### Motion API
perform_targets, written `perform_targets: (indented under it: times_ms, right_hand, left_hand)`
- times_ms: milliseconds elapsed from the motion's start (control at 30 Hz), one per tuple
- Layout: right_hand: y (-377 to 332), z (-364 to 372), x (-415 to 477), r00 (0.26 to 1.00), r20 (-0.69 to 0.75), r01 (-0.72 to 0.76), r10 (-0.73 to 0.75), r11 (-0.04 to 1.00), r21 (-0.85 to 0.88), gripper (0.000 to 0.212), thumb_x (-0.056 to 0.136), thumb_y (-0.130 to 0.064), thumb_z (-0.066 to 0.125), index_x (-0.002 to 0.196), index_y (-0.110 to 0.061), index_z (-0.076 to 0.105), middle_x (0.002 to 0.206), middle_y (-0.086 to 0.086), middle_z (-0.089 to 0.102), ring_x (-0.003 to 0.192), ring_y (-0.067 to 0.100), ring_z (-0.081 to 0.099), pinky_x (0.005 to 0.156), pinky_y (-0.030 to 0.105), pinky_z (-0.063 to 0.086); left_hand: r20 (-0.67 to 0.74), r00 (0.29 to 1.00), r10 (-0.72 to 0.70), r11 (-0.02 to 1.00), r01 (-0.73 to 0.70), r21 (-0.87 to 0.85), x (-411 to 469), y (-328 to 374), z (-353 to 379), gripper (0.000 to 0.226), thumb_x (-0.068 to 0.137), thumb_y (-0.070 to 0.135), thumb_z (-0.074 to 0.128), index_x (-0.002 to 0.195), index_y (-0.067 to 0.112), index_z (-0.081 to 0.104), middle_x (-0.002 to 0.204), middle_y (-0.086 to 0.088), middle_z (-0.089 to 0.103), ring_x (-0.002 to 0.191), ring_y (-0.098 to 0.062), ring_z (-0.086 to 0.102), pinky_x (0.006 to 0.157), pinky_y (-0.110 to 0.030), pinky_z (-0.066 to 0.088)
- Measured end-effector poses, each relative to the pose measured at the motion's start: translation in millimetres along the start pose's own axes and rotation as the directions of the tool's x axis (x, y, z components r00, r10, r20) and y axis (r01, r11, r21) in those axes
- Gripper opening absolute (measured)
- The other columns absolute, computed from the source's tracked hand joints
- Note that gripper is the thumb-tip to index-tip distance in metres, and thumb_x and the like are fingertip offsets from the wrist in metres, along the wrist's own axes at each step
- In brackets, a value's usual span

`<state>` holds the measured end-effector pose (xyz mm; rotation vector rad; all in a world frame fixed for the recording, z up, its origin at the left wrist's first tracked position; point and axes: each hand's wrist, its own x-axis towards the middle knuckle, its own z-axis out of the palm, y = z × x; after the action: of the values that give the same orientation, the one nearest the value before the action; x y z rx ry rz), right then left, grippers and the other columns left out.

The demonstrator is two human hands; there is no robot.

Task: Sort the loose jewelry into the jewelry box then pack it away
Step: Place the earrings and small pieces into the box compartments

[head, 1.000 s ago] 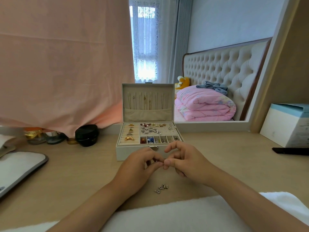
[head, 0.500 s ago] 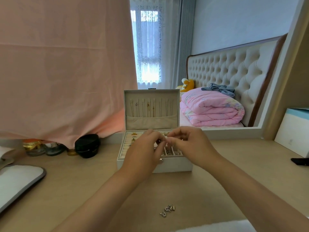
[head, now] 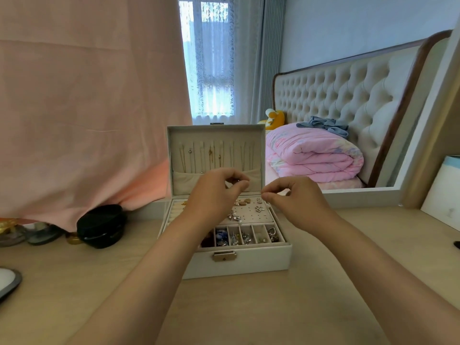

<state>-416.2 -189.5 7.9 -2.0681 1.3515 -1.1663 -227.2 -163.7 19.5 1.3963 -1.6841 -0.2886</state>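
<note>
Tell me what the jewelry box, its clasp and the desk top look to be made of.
Jewelry box: probably white faux leather outside, smooth and matte; beige, velvety-looking fabric lining inside. Clasp: metal, pale gold-tone, with a dull sheen. Desk top: light wood or wood-look laminate, matte, faint grain; which one cannot be told.

**Soft cloth and pale wood are surrounding a white jewelry box**

The jewelry box [head: 239,263] is showing a smooth, faintly grained, leather-look white shell, a matt beige cloth lining and a brushed metal clasp [head: 224,255]. Metal pieces [head: 239,237] are glinting in its front compartments, and a small shiny piece [head: 237,180] is catching light between the fingers [head: 242,186] of the left hand [head: 214,195]. The worktop [head: 323,295] is looking like matt light wood. A glossy black case [head: 100,226] is shining under a matt pink cloth drape [head: 87,108], with a tufted upholstered headboard [head: 348,95] and a soft pink quilt [head: 311,155] behind.
</note>
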Motion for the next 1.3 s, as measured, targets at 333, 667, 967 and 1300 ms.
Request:
perform_targets:
  times_ms: [333, 667, 967, 1300]
  right_hand:
    - [13.1, -1.2, 0.6, 0.992, 0.118, 0.075, -0.035, 0.931, -0.358, 0.003, 0.085, -0.03, 0.075, 0.087, -0.031, 0.077, 0.091, -0.016, 0.068, 0.089, 0.002, 0.061, 0.081, 0.026, 0.047]
    - [11.9, -4.4, 0.6, 0.976, 0.199, 0.151, -0.083, 0.921, -0.359, 0.015, 0.082, -0.033, 0.079, 0.074, -0.041, 0.07, 0.085, -0.024, 0.067, 0.087, -0.003, 0.06, 0.082, 0.028, 0.05]
    - [9.1, -5.7, 0.7, 0.962, 0.248, 0.219, -0.117, 0.871, -0.439, 0.002, 0.086, -0.033, 0.073, 0.085, -0.032, 0.075, 0.089, -0.024, 0.064, 0.091, 0.001, 0.059, 0.085, 0.033, 0.052]
    - [9.7, -5.1, 2.2, 0.957, 0.274, 0.204, -0.095, 0.893, -0.402, 0.003, 0.085, -0.036, 0.074, 0.084, -0.036, 0.077, 0.092, -0.025, 0.066, 0.089, -0.006, 0.058, 0.085, 0.029, 0.051]
  left_hand:
    - [0.08, 0.996, -0.025, 0.999, 0.028, -0.034, -1.2, -25.0, 2.6, 0.015, 0.096, 0.026, 0.065, 0.109, 0.032, 0.07, 0.092, 0.017, 0.066, 0.085, 0.001, 0.06, 0.082, -0.026, 0.052]
    - [0.12, 0.993, 0.008, 0.998, -0.001, -0.062, -2.0, -25.0, 7.0, 0.008, 0.091, 0.026, 0.071, 0.088, 0.033, 0.072, 0.084, 0.02, 0.069, 0.072, 0.01, 0.057, 0.076, -0.024, 0.048]
    - [0.088, 0.996, -0.013, 0.995, 0.021, -0.101, -2.5, -24.8, 1.5, 0.007, 0.092, 0.026, 0.069, 0.09, 0.031, 0.073, 0.087, 0.015, 0.069, 0.083, 0.0, 0.06, 0.081, -0.027, 0.051]
    - [0.083, 0.994, -0.066, 0.987, 0.077, -0.14, 0.9, -23.0, -4.1, 0.003, 0.091, 0.027, 0.071, 0.091, 0.03, 0.072, 0.086, 0.01, 0.07, 0.08, -0.005, 0.063, 0.079, -0.026, 0.053]
